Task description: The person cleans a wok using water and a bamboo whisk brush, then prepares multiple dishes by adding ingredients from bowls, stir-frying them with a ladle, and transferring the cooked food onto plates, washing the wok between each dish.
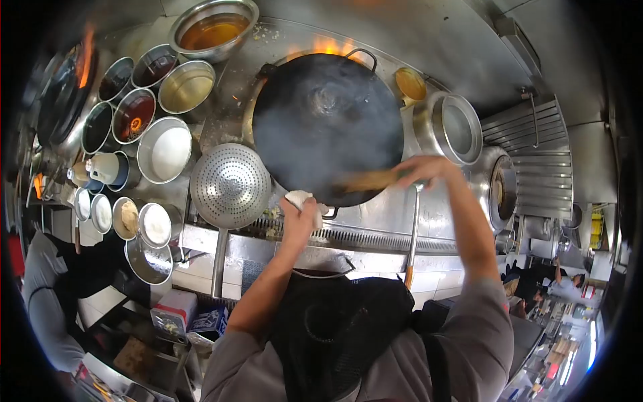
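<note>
A large black wok (301,120) sits over a lit burner, with steam or smoke rising from it. My left hand (298,218) is closed around a folded white cloth (299,198) at the wok's near rim, beside its small loop handle. In my right hand (425,171) is a bamboo wok brush (368,180), blurred by motion, its far end inside the near right part of the wok. To the left lies a perforated metal strainer (231,184), its long handle pointing towards me. A long-handled utensil (414,234) stands under my right hand; its head is hidden.
Flames (328,45) show behind the wok. A steel bowl of amber liquid (213,31) stands at the back left. Several seasoning pots (164,151) crowd the left side. Metal pots (457,127) stand at right. Another person's sleeve (43,295) shows at far left.
</note>
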The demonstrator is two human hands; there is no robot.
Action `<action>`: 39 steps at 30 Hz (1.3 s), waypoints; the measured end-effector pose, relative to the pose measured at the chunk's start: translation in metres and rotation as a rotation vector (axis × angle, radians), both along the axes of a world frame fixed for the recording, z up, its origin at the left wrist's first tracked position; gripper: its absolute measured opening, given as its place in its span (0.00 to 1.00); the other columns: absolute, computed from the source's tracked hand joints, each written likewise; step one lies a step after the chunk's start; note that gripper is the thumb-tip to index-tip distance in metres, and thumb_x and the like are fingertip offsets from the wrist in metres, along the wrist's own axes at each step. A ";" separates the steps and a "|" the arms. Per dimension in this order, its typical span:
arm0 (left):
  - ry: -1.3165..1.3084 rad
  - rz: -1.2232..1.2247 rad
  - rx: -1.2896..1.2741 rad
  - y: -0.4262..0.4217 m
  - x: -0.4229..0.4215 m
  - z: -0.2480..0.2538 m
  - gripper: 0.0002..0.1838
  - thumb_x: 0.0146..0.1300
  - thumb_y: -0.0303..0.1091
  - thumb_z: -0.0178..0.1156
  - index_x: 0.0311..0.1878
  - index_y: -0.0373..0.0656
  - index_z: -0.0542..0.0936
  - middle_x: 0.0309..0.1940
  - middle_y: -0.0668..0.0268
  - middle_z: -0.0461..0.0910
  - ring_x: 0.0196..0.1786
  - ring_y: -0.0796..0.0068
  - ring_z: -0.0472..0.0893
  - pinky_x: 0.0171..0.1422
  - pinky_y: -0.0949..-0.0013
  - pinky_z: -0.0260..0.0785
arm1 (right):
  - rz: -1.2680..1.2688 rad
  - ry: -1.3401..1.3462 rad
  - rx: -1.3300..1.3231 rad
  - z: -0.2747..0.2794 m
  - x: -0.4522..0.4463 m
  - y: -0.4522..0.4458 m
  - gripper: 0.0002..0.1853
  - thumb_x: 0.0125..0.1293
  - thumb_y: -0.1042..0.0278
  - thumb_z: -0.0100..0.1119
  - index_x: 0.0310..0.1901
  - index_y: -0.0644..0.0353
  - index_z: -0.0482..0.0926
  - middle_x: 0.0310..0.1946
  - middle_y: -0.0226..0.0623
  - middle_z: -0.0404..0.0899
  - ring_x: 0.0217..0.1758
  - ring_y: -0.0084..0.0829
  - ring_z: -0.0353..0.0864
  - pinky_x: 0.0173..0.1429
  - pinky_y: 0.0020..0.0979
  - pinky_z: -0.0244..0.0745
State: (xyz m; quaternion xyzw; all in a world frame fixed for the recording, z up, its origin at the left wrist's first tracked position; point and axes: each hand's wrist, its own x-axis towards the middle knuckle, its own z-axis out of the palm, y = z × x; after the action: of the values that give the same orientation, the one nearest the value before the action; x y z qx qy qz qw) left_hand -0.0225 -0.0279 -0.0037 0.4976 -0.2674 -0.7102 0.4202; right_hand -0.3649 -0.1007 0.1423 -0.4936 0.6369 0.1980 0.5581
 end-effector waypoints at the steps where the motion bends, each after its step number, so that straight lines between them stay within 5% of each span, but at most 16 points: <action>1: 0.001 -0.002 -0.006 0.000 0.000 0.002 0.21 0.67 0.32 0.56 0.55 0.34 0.59 0.46 0.55 0.73 0.47 0.68 0.78 0.50 0.65 0.74 | 0.088 0.266 -0.354 0.007 -0.046 -0.006 0.40 0.58 0.41 0.67 0.67 0.55 0.70 0.46 0.43 0.82 0.39 0.43 0.82 0.42 0.36 0.81; 2: 0.027 0.023 0.001 0.001 -0.001 0.004 0.21 0.67 0.33 0.57 0.55 0.35 0.59 0.46 0.55 0.73 0.47 0.69 0.77 0.50 0.65 0.74 | 0.179 0.532 -0.707 0.009 -0.072 -0.010 0.38 0.59 0.41 0.67 0.66 0.55 0.72 0.47 0.52 0.83 0.44 0.53 0.84 0.49 0.42 0.80; 4: 0.053 0.054 0.003 -0.001 -0.004 0.004 0.22 0.67 0.34 0.58 0.55 0.35 0.58 0.47 0.56 0.72 0.47 0.70 0.77 0.49 0.65 0.74 | -0.424 0.707 -1.382 0.013 -0.042 -0.027 0.34 0.62 0.47 0.66 0.65 0.56 0.71 0.49 0.60 0.80 0.50 0.59 0.81 0.52 0.46 0.77; 8: -0.029 0.015 -0.048 0.001 -0.006 -0.006 0.21 0.68 0.33 0.56 0.55 0.36 0.58 0.47 0.56 0.71 0.46 0.70 0.76 0.48 0.67 0.74 | -0.918 0.350 -2.149 -0.054 0.066 -0.086 0.29 0.66 0.57 0.61 0.64 0.60 0.67 0.37 0.53 0.82 0.42 0.55 0.82 0.49 0.49 0.75; 10: -0.086 -0.017 -0.095 0.004 -0.006 -0.009 0.21 0.68 0.32 0.56 0.56 0.36 0.58 0.47 0.56 0.71 0.46 0.70 0.76 0.48 0.67 0.73 | -0.897 -0.012 -0.989 -0.075 0.126 -0.071 0.32 0.64 0.57 0.64 0.65 0.57 0.63 0.33 0.45 0.81 0.20 0.35 0.78 0.24 0.35 0.76; 12: -0.100 -0.018 -0.082 0.005 -0.007 -0.009 0.21 0.68 0.33 0.54 0.55 0.36 0.57 0.46 0.56 0.71 0.45 0.70 0.76 0.47 0.67 0.73 | -0.207 -0.288 -0.550 -0.074 0.163 -0.029 0.44 0.62 0.56 0.66 0.75 0.53 0.54 0.31 0.45 0.81 0.20 0.32 0.80 0.22 0.32 0.75; 15: -0.119 0.036 -0.144 0.010 -0.010 0.004 0.20 0.68 0.33 0.54 0.55 0.36 0.57 0.46 0.55 0.71 0.44 0.69 0.76 0.47 0.67 0.73 | 0.050 -0.486 -0.018 -0.021 0.114 0.002 0.46 0.60 0.49 0.70 0.75 0.55 0.58 0.47 0.40 0.80 0.35 0.25 0.80 0.26 0.27 0.76; 16: -0.120 0.017 -0.140 0.015 -0.008 0.006 0.20 0.68 0.33 0.54 0.55 0.36 0.57 0.46 0.55 0.71 0.44 0.69 0.76 0.47 0.67 0.73 | -0.008 -0.280 0.142 -0.008 0.072 0.010 0.46 0.58 0.49 0.71 0.75 0.52 0.59 0.63 0.44 0.71 0.59 0.35 0.75 0.33 0.30 0.82; 18: -0.126 -0.030 -0.100 0.009 -0.010 0.010 0.21 0.69 0.36 0.53 0.55 0.36 0.56 0.47 0.54 0.71 0.45 0.69 0.76 0.48 0.67 0.73 | -0.239 0.019 -0.043 0.006 -0.013 0.033 0.41 0.56 0.50 0.72 0.70 0.50 0.66 0.54 0.43 0.77 0.51 0.36 0.80 0.32 0.31 0.82; 21: -0.078 0.021 -0.007 0.008 -0.009 0.010 0.22 0.71 0.39 0.53 0.57 0.36 0.57 0.48 0.54 0.71 0.46 0.69 0.76 0.51 0.66 0.73 | -0.513 0.666 -1.255 -0.031 -0.069 0.097 0.33 0.65 0.54 0.65 0.68 0.56 0.65 0.30 0.32 0.80 0.24 0.26 0.77 0.25 0.29 0.73; 24: -0.070 0.094 0.030 0.018 0.013 -0.001 0.25 0.71 0.39 0.55 0.60 0.37 0.57 0.50 0.53 0.71 0.48 0.69 0.77 0.52 0.65 0.73 | -1.184 0.313 -1.552 -0.027 0.001 0.149 0.31 0.69 0.59 0.62 0.67 0.63 0.62 0.28 0.33 0.77 0.22 0.21 0.74 0.24 0.27 0.69; 29: -0.265 -0.029 -0.094 0.058 0.097 0.002 0.27 0.68 0.34 0.59 0.64 0.37 0.59 0.51 0.60 0.73 0.51 0.71 0.75 0.53 0.66 0.72 | -1.144 0.245 -1.267 -0.136 0.112 0.276 0.17 0.69 0.61 0.63 0.49 0.66 0.74 0.25 0.34 0.76 0.20 0.21 0.72 0.22 0.27 0.68; 34: -0.474 -0.290 -0.236 0.084 0.156 -0.053 0.31 0.64 0.30 0.64 0.67 0.36 0.62 0.52 0.55 0.74 0.49 0.69 0.78 0.51 0.67 0.74 | -0.893 0.332 -1.110 -0.214 0.082 0.313 0.28 0.65 0.47 0.62 0.55 0.65 0.78 0.39 0.62 0.79 0.45 0.52 0.78 0.52 0.47 0.71; 37: -0.980 -0.289 -0.492 0.087 0.156 -0.062 0.34 0.60 0.32 0.68 0.67 0.34 0.66 0.54 0.50 0.74 0.54 0.58 0.77 0.61 0.59 0.69 | -0.386 1.192 -1.236 -0.193 0.022 0.300 0.33 0.64 0.52 0.62 0.67 0.58 0.65 0.44 0.64 0.78 0.47 0.59 0.78 0.51 0.51 0.73; 38: -1.373 -0.295 -0.723 0.088 0.160 -0.076 0.36 0.57 0.33 0.70 0.68 0.34 0.66 0.54 0.48 0.73 0.56 0.54 0.75 0.64 0.56 0.67 | -0.384 1.170 -1.254 -0.207 -0.008 0.301 0.33 0.64 0.52 0.62 0.67 0.58 0.65 0.44 0.64 0.78 0.47 0.59 0.78 0.51 0.51 0.73; 39: -1.192 -0.280 -0.587 0.082 0.164 -0.085 0.41 0.53 0.34 0.72 0.68 0.33 0.65 0.55 0.44 0.72 0.57 0.47 0.72 0.68 0.52 0.62 | -0.517 0.878 -1.057 -0.236 -0.044 0.305 0.33 0.65 0.55 0.60 0.68 0.58 0.63 0.43 0.65 0.79 0.46 0.62 0.80 0.49 0.52 0.74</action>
State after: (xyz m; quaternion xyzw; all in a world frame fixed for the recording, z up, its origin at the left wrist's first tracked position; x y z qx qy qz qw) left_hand 0.1414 0.0539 -0.0886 0.6298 -0.6971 -0.2604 0.2228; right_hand -0.4088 0.2044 -0.0935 -0.4061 0.9084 -0.0943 -0.0322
